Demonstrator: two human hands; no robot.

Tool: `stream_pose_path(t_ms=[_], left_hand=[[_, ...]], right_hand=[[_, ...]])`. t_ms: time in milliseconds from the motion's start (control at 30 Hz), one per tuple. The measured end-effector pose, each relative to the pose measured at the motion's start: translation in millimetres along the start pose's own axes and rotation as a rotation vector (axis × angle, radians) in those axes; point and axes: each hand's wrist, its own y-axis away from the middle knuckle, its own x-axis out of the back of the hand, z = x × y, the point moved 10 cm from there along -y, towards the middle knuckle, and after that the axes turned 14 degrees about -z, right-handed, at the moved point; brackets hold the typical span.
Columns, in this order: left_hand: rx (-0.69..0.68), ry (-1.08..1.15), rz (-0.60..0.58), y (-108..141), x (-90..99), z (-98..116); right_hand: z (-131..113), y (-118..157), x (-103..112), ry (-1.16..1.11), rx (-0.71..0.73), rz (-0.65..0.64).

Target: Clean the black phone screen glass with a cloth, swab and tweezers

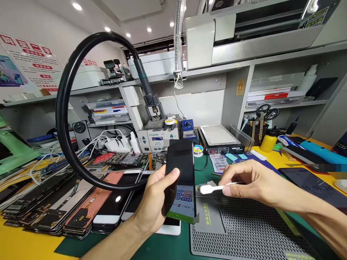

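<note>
My left hand [158, 196] is wrapped round a dark smartphone [181, 169], held upright with its glossy face towards me and the thumb lying on the glass. Mirrored lettering and a green strip show as reflections in its lower part. To the right, my right hand [245, 180] pinches the thin handle of a small white toothbrush [208, 189]. Its head points left at the phone, a short gap away from it, with bristles faintly visible on the far side. Beneath the toothbrush lies a grey perforated repair mat [244, 224].
Stacked phone screens [81, 202] fill the left of the bench. A thick black hose [62, 108] loops from the hot air station [158, 135] close to my left hand. Behind the mat stand a heating plate [221, 139] and a yellow bottle [268, 141]. At right lies a phone showing a timer [311, 186].
</note>
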Motion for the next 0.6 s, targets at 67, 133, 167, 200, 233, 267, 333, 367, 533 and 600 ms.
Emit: stream_pose_path(t_ms=[67, 133, 167, 200, 233, 267, 333, 367, 533, 600], left_hand=[[0.003, -0.004, -0.003, 0, -0.8, 0], [0.008, -0.006, 0.000, 1, -1.0, 0], [0.010, -0.006, 0.001, 1, -1.3, 0], [0.010, -0.004, -0.001, 1, -1.8, 0], [0.010, 0.004, -0.003, 1, -2.3, -1], [0.009, 0.014, -0.007, 1, -3.0, -1], [0.011, 0.048, -0.007, 1, -3.6, -1], [0.012, 0.067, -0.001, 1, -3.4, -1], [-0.024, 0.122, 0.036, 2, -1.5, 5], [-0.021, 0.126, 0.024, 2, -3.3, 5]], right_hand=[[-1, -2, -9, -0.020, 0.010, -0.020], [-1, -5, -17, -0.015, 0.022, -0.036], [-1, -7, -19, -0.007, 0.027, -0.045], [-1, -8, -21, 0.001, 0.030, -0.052], [0, -8, -21, 0.009, 0.028, -0.058], [1, -8, -20, 0.016, 0.021, -0.061], [4, -6, -12, 0.032, 0.005, -0.050], [5, -4, -7, 0.039, -0.001, -0.033], [2, 3, 9, -0.007, 0.026, 0.039], [-1, 3, 8, -0.070, 0.052, 0.068]])
